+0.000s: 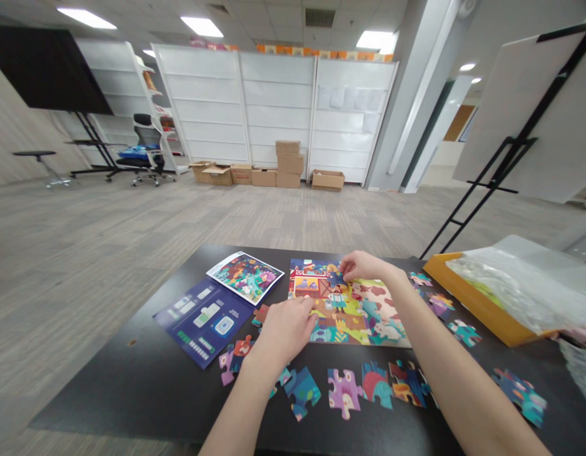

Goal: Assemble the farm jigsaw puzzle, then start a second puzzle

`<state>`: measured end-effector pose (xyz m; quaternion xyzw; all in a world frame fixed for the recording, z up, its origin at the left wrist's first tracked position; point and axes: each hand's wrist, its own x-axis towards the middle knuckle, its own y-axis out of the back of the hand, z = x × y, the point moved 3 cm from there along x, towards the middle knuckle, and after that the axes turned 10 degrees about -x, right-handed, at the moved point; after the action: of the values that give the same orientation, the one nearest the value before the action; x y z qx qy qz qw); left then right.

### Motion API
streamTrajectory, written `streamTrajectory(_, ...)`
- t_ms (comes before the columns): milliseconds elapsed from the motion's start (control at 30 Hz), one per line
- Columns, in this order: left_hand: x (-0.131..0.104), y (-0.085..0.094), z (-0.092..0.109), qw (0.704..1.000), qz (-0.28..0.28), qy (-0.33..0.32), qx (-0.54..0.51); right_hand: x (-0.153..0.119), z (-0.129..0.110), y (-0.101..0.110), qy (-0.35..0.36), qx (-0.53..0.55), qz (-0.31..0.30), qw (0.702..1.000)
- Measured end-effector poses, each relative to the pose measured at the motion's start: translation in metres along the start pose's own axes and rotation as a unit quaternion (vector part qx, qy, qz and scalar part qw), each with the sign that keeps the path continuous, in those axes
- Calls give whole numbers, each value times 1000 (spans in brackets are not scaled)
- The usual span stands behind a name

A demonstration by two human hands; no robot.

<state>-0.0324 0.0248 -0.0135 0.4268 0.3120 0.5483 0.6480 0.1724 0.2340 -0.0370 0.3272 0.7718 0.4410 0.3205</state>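
Observation:
A partly joined jigsaw puzzle (348, 316) with a colourful farm scene lies on the black table. My left hand (289, 324) rests palm down over its left side, fingers stretched out on the pieces. At the puzzle's top edge, my right hand (362, 265) is closed in a pinch on a dark blue puzzle piece (335, 276); the fingers hide part of it. Loose pieces lie nearer to me: a purple piece (344, 391), a teal and red piece (377, 384) and a blue-green piece (303, 391). More loose pieces (465, 332) lie right of my right forearm.
A picture sheet (246, 277) and a dark blue leaflet (202, 323) lie left of the puzzle. To the right stands a yellow box (483, 301) holding clear plastic wrapping. Beyond the table (145, 361) are cardboard boxes (289, 166), an office chair (145, 149) and an easel-like stand (502, 164).

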Motion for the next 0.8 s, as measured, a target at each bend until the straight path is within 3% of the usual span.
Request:
streamTrajectory(367, -1, 2, 2, 1000, -1, -3, 6, -4, -10, 3, 7, -16, -5, 1000)
streamTrajectory(800, -7, 13, 2, 1000, 11, -8, 27, -12, -53, -3, 33, -26, -28, 999)
